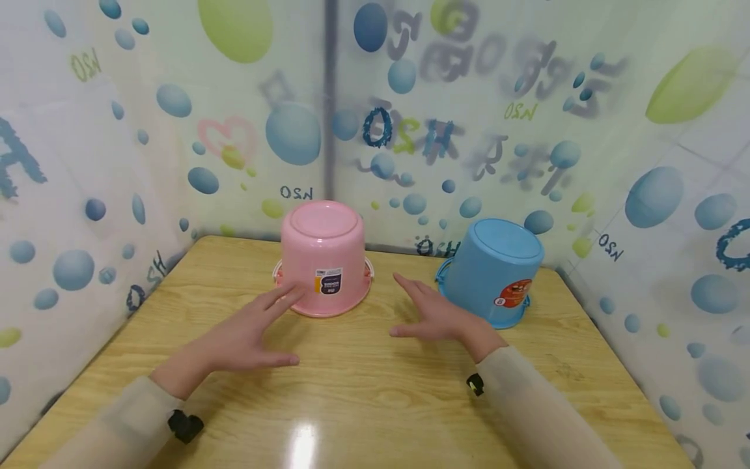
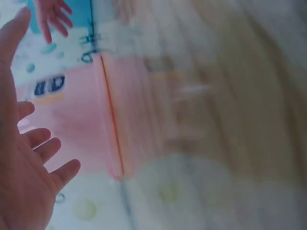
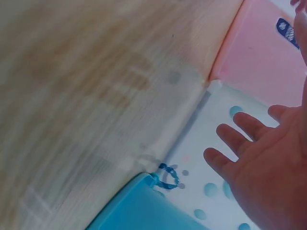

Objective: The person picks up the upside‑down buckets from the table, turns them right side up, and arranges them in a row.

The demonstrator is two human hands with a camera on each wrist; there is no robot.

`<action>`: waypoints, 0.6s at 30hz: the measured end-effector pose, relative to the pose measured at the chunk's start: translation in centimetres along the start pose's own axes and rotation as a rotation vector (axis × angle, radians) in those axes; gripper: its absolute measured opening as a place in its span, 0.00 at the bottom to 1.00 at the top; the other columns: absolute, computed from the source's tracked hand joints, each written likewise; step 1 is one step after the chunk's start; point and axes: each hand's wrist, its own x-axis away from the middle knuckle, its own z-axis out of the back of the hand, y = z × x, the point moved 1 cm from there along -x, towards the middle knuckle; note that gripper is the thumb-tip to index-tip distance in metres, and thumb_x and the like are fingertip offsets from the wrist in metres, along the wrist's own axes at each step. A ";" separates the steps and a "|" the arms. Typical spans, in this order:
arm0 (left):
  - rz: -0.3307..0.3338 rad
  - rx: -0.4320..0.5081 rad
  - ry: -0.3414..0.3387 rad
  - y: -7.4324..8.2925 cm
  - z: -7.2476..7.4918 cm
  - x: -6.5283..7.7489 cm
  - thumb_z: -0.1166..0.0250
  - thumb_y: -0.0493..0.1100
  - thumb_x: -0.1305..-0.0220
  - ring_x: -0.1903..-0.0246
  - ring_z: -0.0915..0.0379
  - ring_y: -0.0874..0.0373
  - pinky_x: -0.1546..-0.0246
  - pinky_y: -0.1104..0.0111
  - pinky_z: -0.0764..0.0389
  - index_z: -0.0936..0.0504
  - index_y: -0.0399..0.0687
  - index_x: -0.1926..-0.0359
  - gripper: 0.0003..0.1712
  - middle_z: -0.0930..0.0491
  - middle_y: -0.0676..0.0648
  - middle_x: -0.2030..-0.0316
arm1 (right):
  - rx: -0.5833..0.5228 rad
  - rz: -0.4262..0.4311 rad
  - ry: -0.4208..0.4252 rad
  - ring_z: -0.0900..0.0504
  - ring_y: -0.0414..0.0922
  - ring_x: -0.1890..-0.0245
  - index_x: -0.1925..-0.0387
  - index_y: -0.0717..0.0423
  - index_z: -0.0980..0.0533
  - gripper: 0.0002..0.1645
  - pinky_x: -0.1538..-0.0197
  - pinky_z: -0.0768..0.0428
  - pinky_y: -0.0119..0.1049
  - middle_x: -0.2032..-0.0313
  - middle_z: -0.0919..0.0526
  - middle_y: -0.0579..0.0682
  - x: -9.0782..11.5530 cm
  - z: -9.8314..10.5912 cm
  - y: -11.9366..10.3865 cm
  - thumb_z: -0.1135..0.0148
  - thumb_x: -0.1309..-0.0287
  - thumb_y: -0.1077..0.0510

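Note:
A pink bucket (image 1: 325,241) stands upside down on the wooden table (image 1: 351,391), a dark label on its side. To its right a blue bucket (image 1: 495,267), also bottom up, carries a red label. My left hand (image 1: 252,332) hovers in front of the pink bucket, fingers extended and thumb spread, holding nothing; its fingertips overlap the bucket in the head view. Between the two buckets, closer to the blue one, my right hand (image 1: 436,312) reaches in with straight fingers and an empty palm. In the right wrist view its fingers (image 3: 235,139) are spread apart.
Printed curtains (image 1: 410,176) with blue and green dots surround the table at the back and both sides. Handles (image 1: 369,270) hang at the pink bucket's rim. Dark wrist straps (image 1: 185,426) sit on the sleeves.

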 end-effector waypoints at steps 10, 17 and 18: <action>0.235 0.032 -0.123 -5.4 1.8 -0.3 0.26 0.75 0.36 0.19 0.48 0.22 0.25 0.26 0.36 0.54 0.51 0.09 0.70 0.51 0.28 0.14 | 0.010 -0.095 -0.020 0.51 0.61 0.11 0.09 0.35 0.60 0.70 0.15 0.44 0.68 0.11 0.51 0.55 -4.6 -0.3 1.1 0.27 0.36 0.27; 0.307 0.079 -0.170 -8.1 1.3 -2.1 0.26 0.74 0.36 0.16 0.54 0.24 0.20 0.29 0.43 0.64 0.51 0.09 0.75 0.54 0.29 0.13 | 0.002 -0.124 -0.014 0.52 0.59 0.10 0.09 0.29 0.58 0.73 0.13 0.47 0.67 0.10 0.51 0.51 -7.2 -1.0 0.8 0.23 0.41 0.25; 0.308 0.084 -0.171 -8.4 1.1 -2.3 0.26 0.74 0.36 0.16 0.54 0.24 0.20 0.29 0.44 0.65 0.52 0.09 0.75 0.54 0.29 0.13 | 0.002 -0.126 -0.014 0.52 0.59 0.10 0.09 0.29 0.58 0.73 0.13 0.47 0.66 0.10 0.51 0.51 -7.6 -1.2 0.7 0.23 0.41 0.25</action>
